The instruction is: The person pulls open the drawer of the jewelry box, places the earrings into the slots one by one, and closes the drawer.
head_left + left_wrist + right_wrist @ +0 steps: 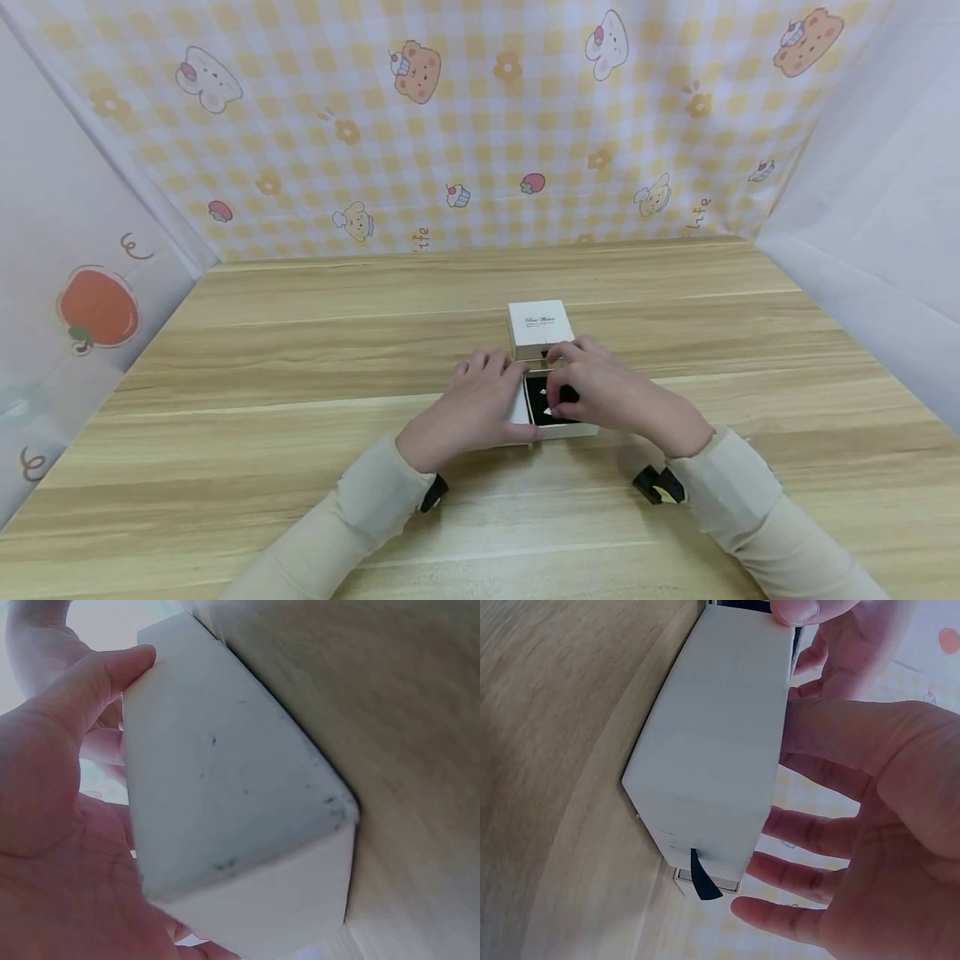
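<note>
Small white box base (pixel 558 429) w/ black lining sits on the wooden table (pixel 300 350), centre, nearer the front edge than the back. Left hand (pixel 472 408) has its grip on the box's left side: fingers curled over the top edge, thumb along the near side. In the left wrist view the thumb (pixel 112 671) presses flat on the box wall (pixel 225 795), palm close behind, box bottom edge on the table. Right hand (pixel 607 387) reaches over the open top from the right, fingertips bent down into the black inside near a small white bit (pixel 549 411); whether that grip actually has hold of anything, can't tell. Right wrist view: fingers (pixel 810 832) spread & loosely bent just beside the box side (pixel 720 750), not clearly touching; a black ribbon tab (pixel 701 879) sticks out at the box's far lower edge.

White lid (pixel 537 327) w/ script lies flat just behind the base, near but apart. Bare table on both sides, left & right, and behind the lid up to the checked backdrop (pixel 480 125).
</note>
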The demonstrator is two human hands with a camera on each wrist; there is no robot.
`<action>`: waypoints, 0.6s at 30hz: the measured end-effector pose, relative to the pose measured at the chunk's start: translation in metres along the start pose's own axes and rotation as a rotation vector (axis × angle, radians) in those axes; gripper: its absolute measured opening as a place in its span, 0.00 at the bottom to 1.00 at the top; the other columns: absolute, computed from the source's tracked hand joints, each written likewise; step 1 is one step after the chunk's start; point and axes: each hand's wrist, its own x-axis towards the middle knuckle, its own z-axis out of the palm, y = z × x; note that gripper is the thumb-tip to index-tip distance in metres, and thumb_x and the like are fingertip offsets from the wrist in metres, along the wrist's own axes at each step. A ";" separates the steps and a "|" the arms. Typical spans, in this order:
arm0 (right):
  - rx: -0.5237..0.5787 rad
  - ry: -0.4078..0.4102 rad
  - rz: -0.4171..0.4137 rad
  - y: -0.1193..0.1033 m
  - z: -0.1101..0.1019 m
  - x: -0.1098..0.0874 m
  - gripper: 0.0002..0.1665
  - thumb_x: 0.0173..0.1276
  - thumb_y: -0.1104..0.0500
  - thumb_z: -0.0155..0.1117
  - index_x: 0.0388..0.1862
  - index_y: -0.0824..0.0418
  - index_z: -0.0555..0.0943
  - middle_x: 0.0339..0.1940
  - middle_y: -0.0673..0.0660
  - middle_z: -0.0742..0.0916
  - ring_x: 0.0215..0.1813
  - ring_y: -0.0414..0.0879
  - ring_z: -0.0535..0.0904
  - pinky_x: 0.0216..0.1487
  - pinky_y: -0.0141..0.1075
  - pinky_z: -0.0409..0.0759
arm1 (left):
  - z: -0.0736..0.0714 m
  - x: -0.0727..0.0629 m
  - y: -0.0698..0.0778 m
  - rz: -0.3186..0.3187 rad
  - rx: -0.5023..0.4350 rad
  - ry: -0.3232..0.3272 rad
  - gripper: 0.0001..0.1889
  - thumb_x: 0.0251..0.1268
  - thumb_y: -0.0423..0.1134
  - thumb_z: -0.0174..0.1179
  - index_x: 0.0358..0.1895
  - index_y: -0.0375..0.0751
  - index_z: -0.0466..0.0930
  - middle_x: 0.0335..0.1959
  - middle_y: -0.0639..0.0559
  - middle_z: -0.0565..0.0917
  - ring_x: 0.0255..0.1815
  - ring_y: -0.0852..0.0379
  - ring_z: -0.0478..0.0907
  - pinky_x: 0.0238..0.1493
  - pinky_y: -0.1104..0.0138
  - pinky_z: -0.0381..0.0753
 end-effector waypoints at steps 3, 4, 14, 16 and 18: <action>0.004 -0.002 0.005 0.000 0.000 0.000 0.09 0.53 0.58 0.72 0.21 0.47 0.79 0.53 0.60 0.80 0.57 0.58 0.70 0.56 0.52 0.70 | 0.000 0.000 0.000 0.001 0.002 0.002 0.42 0.49 0.66 0.62 0.64 0.44 0.66 0.59 0.46 0.69 0.58 0.46 0.63 0.56 0.51 0.65; 0.006 -0.002 0.007 0.000 0.000 0.000 0.09 0.53 0.58 0.72 0.21 0.47 0.79 0.53 0.61 0.80 0.57 0.58 0.70 0.56 0.52 0.70 | 0.000 0.000 0.000 0.001 0.003 0.001 0.42 0.49 0.66 0.62 0.64 0.44 0.66 0.59 0.46 0.69 0.57 0.46 0.63 0.56 0.51 0.65; 0.014 -0.011 0.027 -0.001 0.000 0.000 0.09 0.53 0.58 0.72 0.21 0.48 0.79 0.53 0.61 0.80 0.57 0.59 0.70 0.55 0.52 0.70 | -0.001 0.000 0.000 -0.004 0.002 -0.004 0.43 0.49 0.66 0.61 0.64 0.44 0.65 0.59 0.46 0.69 0.58 0.46 0.62 0.57 0.52 0.64; 0.020 -0.018 0.036 -0.001 0.000 0.000 0.08 0.53 0.58 0.72 0.21 0.48 0.80 0.53 0.61 0.79 0.57 0.59 0.69 0.56 0.52 0.70 | -0.001 0.000 0.001 -0.004 0.003 -0.005 0.43 0.49 0.66 0.61 0.64 0.44 0.65 0.59 0.46 0.69 0.58 0.46 0.63 0.57 0.52 0.64; 0.029 -0.024 0.050 -0.001 -0.001 0.000 0.08 0.54 0.57 0.72 0.23 0.49 0.80 0.54 0.60 0.79 0.57 0.58 0.69 0.56 0.51 0.70 | -0.001 0.000 0.001 -0.003 0.003 -0.003 0.42 0.49 0.66 0.61 0.64 0.44 0.65 0.59 0.46 0.69 0.58 0.46 0.63 0.57 0.51 0.64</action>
